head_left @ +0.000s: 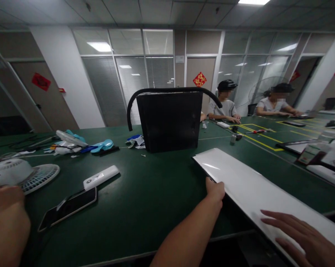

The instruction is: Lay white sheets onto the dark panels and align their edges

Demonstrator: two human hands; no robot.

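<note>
A long white glossy panel (pixel 239 181) with a dark edge slants across the right of the head view, its near end past the table's front edge. My left hand (pixel 216 191) is closed on the panel's left edge; its fingertips are partly hidden. Over the near part of the panel, my right hand (pixel 306 237) has its fingers spread. I cannot tell whether it touches the surface. Ahead stands a large black box (pixel 170 122) with a black tube (pixel 167 89) bent over its top.
On the left lie a smartphone (pixel 73 207), a white oblong device (pixel 100 177), a white fan (pixel 12 172) and light-blue parts (pixel 102 145). Another person's fist (pixel 3 200) is beside the fan. Two people (pixel 224 107) sit across the green table (pixel 145 207). A screwdriver (pixel 259 131) lies at right.
</note>
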